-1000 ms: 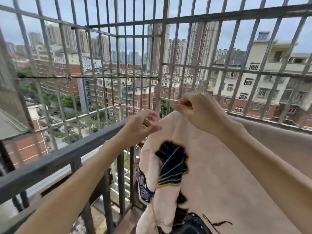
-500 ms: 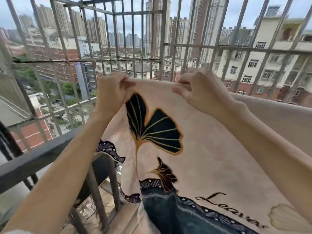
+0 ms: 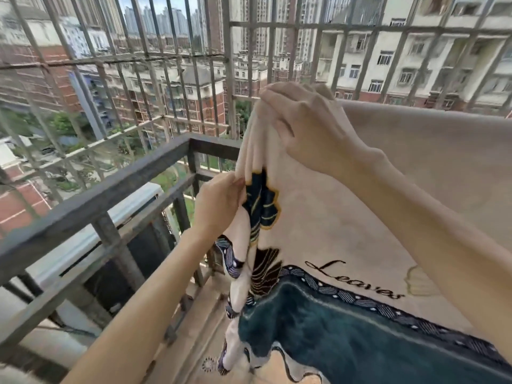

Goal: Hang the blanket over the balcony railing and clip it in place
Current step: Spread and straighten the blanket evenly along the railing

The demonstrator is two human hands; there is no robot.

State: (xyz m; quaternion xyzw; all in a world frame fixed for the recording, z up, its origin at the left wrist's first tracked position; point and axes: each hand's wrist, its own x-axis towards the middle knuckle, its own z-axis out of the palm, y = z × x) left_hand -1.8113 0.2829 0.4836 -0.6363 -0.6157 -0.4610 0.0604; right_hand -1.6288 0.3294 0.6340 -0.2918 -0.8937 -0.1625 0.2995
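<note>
- This is a home balcony high up on an apartment block, open to the air.
- A dark metal railing runs along the edge and turns a corner, and a security grille of thin bars rises above it.
- An air-conditioner outdoor unit sits just outside the railing.
- Beyond the bars stand brick apartment blocks, distant high-rise towers and, far below, trees.
- A household blanket printed with "Leaves" hangs here.

Left grip: bare hand, bare wrist.
Right grip: bare hand, bare wrist.
Forearms: bare along all their visible length.
</note>
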